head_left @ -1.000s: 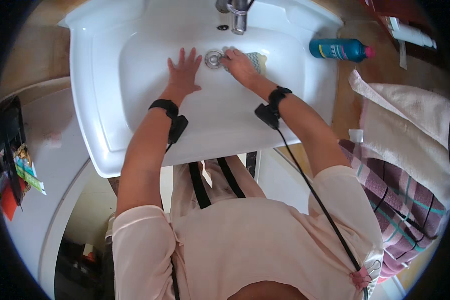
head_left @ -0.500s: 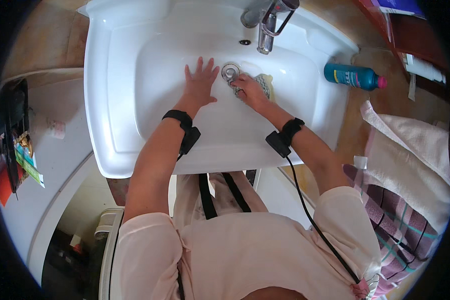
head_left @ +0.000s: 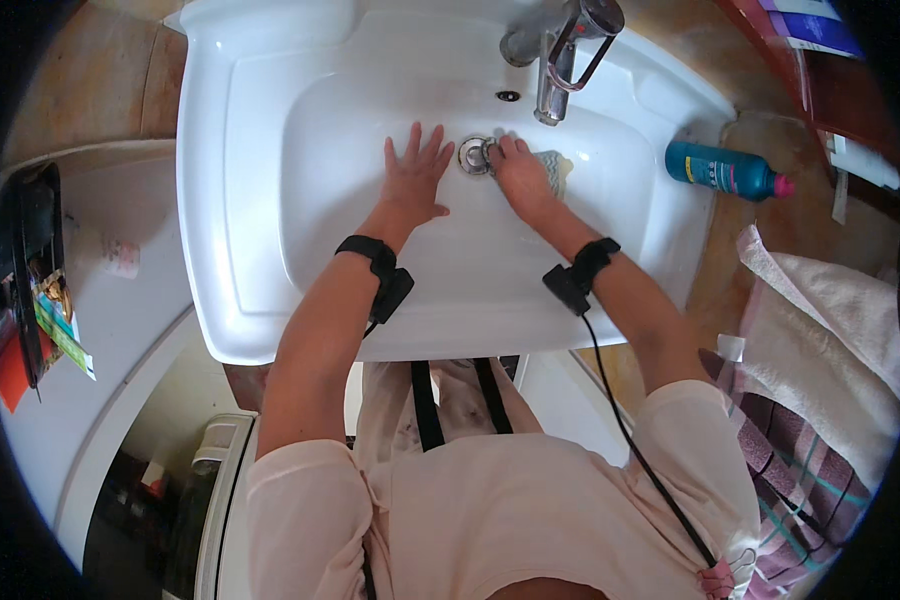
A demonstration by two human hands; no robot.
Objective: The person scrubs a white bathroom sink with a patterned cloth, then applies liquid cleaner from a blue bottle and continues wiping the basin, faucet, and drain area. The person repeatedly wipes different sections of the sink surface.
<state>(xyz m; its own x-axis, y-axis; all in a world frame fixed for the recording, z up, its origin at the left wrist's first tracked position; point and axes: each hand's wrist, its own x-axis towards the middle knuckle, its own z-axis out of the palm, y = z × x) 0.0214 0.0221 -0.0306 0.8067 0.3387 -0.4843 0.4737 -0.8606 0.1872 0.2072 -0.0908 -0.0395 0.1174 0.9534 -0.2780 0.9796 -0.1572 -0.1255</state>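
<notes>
My left hand (head_left: 416,182) lies flat on the bottom of the white washbasin (head_left: 240,230), fingers spread, just left of the round metal drain stopper (head_left: 476,156). At the stopper's right edge, my right hand (head_left: 523,182) presses down with bent fingers on a grey-green patterned cloth (head_left: 552,166). The cloth has a pale yellow edge, which shows to the right of the hand; the rest is hidden beneath my palm and fingers.
A chrome tap (head_left: 555,80) rises behind the stopper, near the overflow hole (head_left: 508,96). On the basin's right rim lies a teal bottle (head_left: 720,170) with a pink cap. Towels (head_left: 820,310) hang at the right. A black holder (head_left: 32,260) is at the left.
My right hand has shifted from the stopper's near right side to its right edge, a little farther from me. My left hand stays in place. The whole view has shifted slightly.
</notes>
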